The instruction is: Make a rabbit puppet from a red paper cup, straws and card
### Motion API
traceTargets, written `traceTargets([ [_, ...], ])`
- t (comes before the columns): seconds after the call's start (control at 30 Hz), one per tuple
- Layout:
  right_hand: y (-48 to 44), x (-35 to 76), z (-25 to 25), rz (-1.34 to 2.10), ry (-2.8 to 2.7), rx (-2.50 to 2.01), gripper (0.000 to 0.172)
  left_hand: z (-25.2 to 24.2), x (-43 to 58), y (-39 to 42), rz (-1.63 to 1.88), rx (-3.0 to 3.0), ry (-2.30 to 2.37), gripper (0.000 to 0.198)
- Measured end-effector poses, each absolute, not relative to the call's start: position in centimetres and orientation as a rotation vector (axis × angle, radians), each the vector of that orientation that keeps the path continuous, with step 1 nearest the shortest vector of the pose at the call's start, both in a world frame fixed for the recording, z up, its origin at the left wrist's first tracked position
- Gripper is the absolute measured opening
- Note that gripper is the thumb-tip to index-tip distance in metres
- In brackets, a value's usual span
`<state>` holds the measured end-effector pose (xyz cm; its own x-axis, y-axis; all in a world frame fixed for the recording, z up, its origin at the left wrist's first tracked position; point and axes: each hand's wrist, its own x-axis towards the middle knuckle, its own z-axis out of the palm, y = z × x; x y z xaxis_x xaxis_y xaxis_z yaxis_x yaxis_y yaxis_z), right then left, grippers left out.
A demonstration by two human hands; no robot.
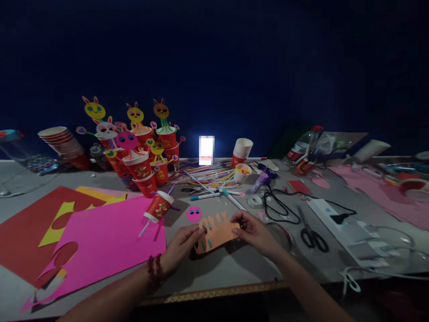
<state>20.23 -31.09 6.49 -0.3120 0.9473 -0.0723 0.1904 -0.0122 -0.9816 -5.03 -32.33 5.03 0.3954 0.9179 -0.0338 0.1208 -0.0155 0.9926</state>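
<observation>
Between my two hands is a piece of orange paper (221,233) with a cut, notched upper edge and small green oval marks at its lower left. My left hand (183,241) pinches its left side, and my right hand (250,230) grips its right end between thumb and fingers. Just beyond the paper lies a round pink paper face (194,214) with blue eyes. A red paper cup (158,207) with a straw-like stick rests tilted to the left of it. Black-handled scissors (312,237) lie to the right of my right hand.
Pink paper sheets (110,237) cover the left side. Behind them stand several decorated cups (137,167) with paper animal faces. Markers and sticks (214,179) spread across the middle back. A glue gun (267,172), its looping black cord, a tape roll (256,201) and a bottle (301,147) occupy the right.
</observation>
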Motion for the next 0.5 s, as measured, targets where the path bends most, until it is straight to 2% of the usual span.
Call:
traceTargets([
  [0.13,-32.4,22.9,6.6,1.034,-1.68,-1.389,0.032,5.3,-5.3,-32.3,0.837,1.522,1.019,0.038],
  [0.23,-34.0,27.2,6.9,0.589,-1.655,-1.754,0.029,4.7,-5.5,-32.1,0.888,1.514,1.087,0.039],
  [0.3,-35.1,29.8,6.9,0.462,-1.734,-1.906,0.029,4.3,-5.5,-32.0,0.91,1.455,1.11,0.039],
  [0.5,-36.0,32.6,7.4,0.208,-1.795,-1.948,0.03,4.0,-5.1,-32.0,0.957,1.242,1.128,0.04],
])
